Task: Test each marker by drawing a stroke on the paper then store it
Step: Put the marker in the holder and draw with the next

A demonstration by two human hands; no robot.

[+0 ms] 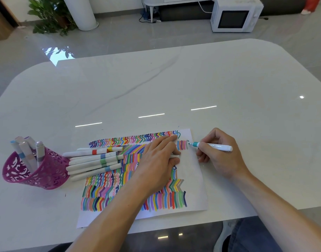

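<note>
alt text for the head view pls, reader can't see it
A right hand presses a teal-tipped white marker to a white paper sheet crowded with coloured strokes, while the left hand lies flat on it. More white markers lie beside a magenta perforated pen cup holding several, on a white marble table.

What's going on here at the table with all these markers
A person is testing markers on a sheet of paper already mostly filled with coloured strokes. The right hand holds a teal marker with its tip at the paper's upper right, by the newest strokes. The left hand lies flat on the sheet, with what looks like a white cap under it. A row of markers lies to the left, and a few stand in a pink cup.
</note>
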